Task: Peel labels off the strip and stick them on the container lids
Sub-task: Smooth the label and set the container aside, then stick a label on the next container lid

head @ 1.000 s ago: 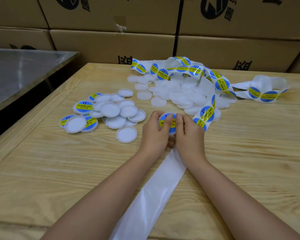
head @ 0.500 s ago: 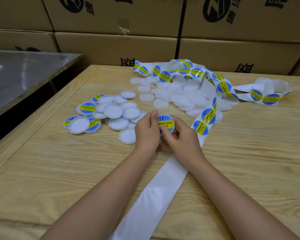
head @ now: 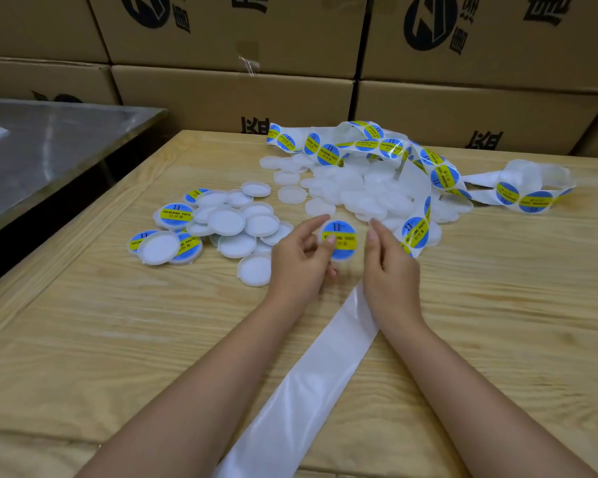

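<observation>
Left grip (head: 299, 260) pinches the labelled lid (head: 339, 257), right grip (head: 389, 263) spread beside it; best rub the label (head: 341, 234) edges flat.

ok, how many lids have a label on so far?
5. Held lid in the left hand; four in the left pile: two on its far side, two half-covered on its near side. More may be hidden.
</observation>
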A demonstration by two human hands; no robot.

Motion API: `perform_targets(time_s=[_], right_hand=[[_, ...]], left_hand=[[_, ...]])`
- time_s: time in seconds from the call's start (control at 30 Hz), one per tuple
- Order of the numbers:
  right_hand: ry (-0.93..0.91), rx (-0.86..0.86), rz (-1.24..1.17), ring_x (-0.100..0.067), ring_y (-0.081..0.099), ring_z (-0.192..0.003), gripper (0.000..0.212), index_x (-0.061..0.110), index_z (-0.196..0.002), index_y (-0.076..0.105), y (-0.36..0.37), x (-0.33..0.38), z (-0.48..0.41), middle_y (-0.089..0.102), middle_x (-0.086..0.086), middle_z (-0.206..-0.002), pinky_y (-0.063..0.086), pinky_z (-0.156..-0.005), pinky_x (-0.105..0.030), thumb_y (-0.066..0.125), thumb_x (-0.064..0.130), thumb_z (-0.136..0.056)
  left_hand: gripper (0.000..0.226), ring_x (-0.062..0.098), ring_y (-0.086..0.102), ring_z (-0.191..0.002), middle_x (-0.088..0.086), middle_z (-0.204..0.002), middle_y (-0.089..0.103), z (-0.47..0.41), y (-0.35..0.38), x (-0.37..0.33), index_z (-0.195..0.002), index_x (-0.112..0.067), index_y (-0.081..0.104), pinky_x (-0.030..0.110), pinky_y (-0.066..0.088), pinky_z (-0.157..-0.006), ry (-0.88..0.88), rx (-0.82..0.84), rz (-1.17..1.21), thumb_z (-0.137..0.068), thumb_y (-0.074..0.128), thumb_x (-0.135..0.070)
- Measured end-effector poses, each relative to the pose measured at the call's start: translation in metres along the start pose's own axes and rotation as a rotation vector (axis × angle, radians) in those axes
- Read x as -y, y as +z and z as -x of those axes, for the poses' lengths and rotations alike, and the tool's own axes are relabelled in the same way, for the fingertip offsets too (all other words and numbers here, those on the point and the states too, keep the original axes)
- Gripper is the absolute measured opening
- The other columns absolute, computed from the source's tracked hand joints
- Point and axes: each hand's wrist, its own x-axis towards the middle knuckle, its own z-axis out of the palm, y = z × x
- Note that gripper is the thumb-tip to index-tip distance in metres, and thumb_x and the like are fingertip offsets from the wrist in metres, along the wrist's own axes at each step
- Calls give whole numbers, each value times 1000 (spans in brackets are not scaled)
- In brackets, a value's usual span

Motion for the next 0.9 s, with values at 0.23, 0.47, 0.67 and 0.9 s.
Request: perform_targets(time_s=[0.23,0.47,0.67,0.9], right_hand=[[-28,-217,290,-33,48,-107,33,1,-122,57,-32,-23,-20,54,-18,-113,32,-90,-27,50,5,-91],[50,77,463,-20,35,-135,46,6,-135,48,-27,-37,-23,37,-4,-149,29,-104,-29,54,15,-90],[134,167,458,-20,37,-134,50,10,-137,46,-28,-38,-23,41,-4,-147,30,-105,-29,58,19,-89],[145,231,548,-23,48,-123,49,20,-133,52,-27,-33,-21,52,0,-137,39,-97,-33,59,31,-86]], left_hand=[[30,32,62,-60,10,-66,66,-17,-41,-8,-113,-16,68,35,47,-55,483,-500,-945,-85,62,-9],[36,29,53,-111,12,-96,68,-34,-66,8,-116,-16,64,52,11,-114,214,-361,-1328,-85,48,-7],[38,29,34,-132,6,-121,60,-33,-61,14,-107,-11,65,62,-8,-108,131,-294,-1515,-94,36,-30],[37,27,49,-124,8,-124,61,-31,-51,4,-116,-6,62,62,2,-110,400,-432,-1356,-96,37,-27]])
